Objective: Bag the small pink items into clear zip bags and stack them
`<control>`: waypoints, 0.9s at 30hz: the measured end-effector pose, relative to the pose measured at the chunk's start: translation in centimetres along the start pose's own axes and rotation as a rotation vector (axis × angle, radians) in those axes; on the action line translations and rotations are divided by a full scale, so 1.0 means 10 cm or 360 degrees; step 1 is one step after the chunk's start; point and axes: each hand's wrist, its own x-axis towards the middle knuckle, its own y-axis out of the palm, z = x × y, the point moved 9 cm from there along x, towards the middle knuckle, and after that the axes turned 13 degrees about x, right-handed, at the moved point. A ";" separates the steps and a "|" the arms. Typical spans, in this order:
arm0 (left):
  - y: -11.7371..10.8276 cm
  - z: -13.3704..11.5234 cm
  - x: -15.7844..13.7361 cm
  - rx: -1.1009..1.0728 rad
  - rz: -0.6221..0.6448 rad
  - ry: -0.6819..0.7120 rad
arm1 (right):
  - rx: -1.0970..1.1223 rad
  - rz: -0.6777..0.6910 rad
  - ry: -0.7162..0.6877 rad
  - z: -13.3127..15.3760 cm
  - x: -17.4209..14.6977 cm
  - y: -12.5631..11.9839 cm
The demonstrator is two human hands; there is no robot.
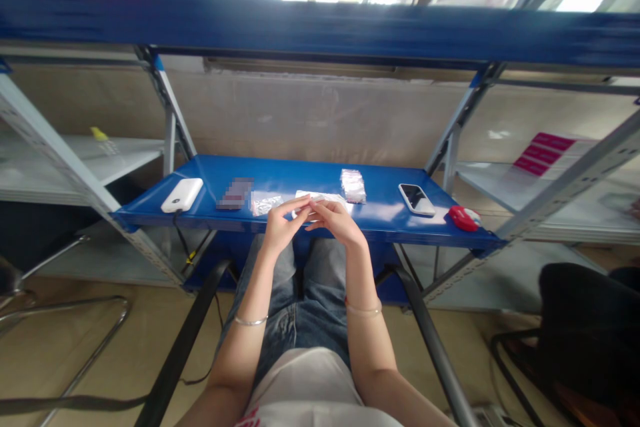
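My left hand (283, 223) and my right hand (339, 220) meet at the fingertips over the front edge of the blue shelf (295, 175). Both have thumb and fingers pinched together; anything between them is too small to make out. Just behind the fingers lies a flat white item (342, 199), partly covered by the hands. To the left of my left hand is a small clear plastic bag (265, 205). A stack of clear packets (353, 185) sits beyond my right hand.
A white power bank (183, 195) with a cable and a blurred-out rectangular item (235, 193) are on the left. On the right lie a phone (417, 200) and a red-and-white object (464, 218). A blue upper shelf beam (320, 30) crosses above; chair armrests flank my legs.
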 end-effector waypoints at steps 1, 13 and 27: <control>0.00 0.00 0.00 -0.0002 0.0016 -0.0018 | 0.0000 0.0000 -0.0021 0.01 0.00 -0.01; 0.01 0.09 0.02 0.0046 0.0034 -0.0124 | -0.0206 -0.0207 -0.0253 0.18 -0.04 -0.10; -0.03 0.02 -0.04 0.0538 -0.0352 0.0033 | -0.0607 -0.0231 -0.0527 0.21 -0.01 0.05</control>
